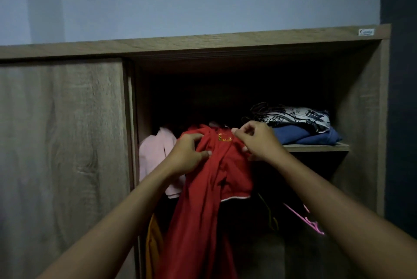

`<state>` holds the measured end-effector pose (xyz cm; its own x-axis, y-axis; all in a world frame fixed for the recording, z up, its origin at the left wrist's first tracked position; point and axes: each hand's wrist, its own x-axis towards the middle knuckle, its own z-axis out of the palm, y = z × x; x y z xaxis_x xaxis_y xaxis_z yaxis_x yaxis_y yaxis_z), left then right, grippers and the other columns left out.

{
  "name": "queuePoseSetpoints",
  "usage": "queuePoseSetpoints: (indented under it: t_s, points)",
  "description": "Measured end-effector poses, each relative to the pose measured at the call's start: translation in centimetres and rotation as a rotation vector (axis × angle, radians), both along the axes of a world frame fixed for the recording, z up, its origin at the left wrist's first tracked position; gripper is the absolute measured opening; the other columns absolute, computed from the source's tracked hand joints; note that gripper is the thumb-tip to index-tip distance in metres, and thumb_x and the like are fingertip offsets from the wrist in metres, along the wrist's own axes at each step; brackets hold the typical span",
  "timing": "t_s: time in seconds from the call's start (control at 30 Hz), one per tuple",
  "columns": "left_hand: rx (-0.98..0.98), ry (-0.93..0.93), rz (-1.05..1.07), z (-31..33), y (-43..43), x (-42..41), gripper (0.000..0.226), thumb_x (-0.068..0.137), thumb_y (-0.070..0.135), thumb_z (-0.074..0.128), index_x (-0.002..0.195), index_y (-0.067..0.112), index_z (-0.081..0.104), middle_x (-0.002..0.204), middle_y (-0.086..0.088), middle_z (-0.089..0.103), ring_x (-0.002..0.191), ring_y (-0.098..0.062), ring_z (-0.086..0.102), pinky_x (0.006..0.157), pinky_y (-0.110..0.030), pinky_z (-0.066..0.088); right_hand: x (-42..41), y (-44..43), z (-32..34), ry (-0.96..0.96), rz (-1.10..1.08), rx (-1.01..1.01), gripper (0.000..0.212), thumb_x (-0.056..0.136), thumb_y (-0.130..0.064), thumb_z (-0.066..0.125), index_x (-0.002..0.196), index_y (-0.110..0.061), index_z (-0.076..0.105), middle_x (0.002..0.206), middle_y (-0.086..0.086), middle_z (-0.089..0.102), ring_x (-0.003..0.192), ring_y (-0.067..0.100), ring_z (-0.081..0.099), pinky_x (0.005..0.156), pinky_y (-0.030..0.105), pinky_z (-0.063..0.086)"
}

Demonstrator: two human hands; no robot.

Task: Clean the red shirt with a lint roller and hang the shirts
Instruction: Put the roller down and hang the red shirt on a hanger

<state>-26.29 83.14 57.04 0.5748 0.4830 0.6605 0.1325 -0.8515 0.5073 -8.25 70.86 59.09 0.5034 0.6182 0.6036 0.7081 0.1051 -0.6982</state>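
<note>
A red shirt (203, 193) with a small yellow emblem near its collar hangs down inside the open wardrobe (358, 102). My left hand (187, 154) grips its left shoulder, fingers bunched in the cloth. My right hand (257, 141) pinches the right shoulder near the collar. Whatever the shirt hangs from is hidden in the dark above it. A pink shirt (155, 154) hangs just left of the red one, partly behind my left hand. No lint roller is in sight.
A shelf (316, 148) at right carries folded clothes: a blue garment (306, 136) under a black-and-white printed one (295, 118). A pink hanger (313, 222) pokes out below my right forearm. A yellow garment (153, 240) hangs low left. The sliding door (61, 143) covers the wardrobe's left half.
</note>
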Motion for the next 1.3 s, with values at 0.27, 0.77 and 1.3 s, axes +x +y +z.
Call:
queuePoseSetpoints:
  t_s: [0.27, 0.77, 1.3]
  points:
    - [0.101, 0.146, -0.112, -2.3, -2.4, -2.2, 0.042, 0.084, 0.013, 0.076, 0.125, 0.019, 0.068, 0.119, 0.009, 0.072, 0.112, -0.005, 0.066, 0.104, -0.038, 0.052, -2.1, 2.5, -0.6, -0.175, -0.006, -0.258, 0.039, 0.079, -0.044, 0.077, 0.103, -0.015, 0.066, 0.091, -0.002, 0.067, 0.085, 0.015, 0.065, 0.065, 0.021, 0.041]
    - [0.262, -0.282, 0.264, -0.8, -2.4, -5.0, 0.01, 0.09, 0.028, 0.072, 0.085, 0.02, 0.07, 0.076, 0.011, 0.069, 0.067, -0.003, 0.063, 0.067, -0.006, 0.041, -2.2, -1.4, -4.6, -0.318, 0.023, 0.11, 0.028, 0.063, -0.002, 0.077, 0.08, -0.021, 0.066, 0.09, -0.005, 0.068, 0.083, 0.007, 0.062, 0.073, 0.011, 0.041]
    - [0.15, -0.009, 0.357, -2.7, -1.9, -2.1, 0.068, 0.084, 0.039, 0.07, 0.143, 0.016, 0.046, 0.13, -0.013, 0.05, 0.125, -0.033, 0.045, 0.1, -0.047, 0.044, -2.5, -6.2, -3.6, -0.525, 0.06, 0.311, 0.028, 0.067, 0.003, 0.078, 0.084, -0.015, 0.065, 0.087, -0.005, 0.062, 0.085, 0.008, 0.061, 0.078, 0.015, 0.042]
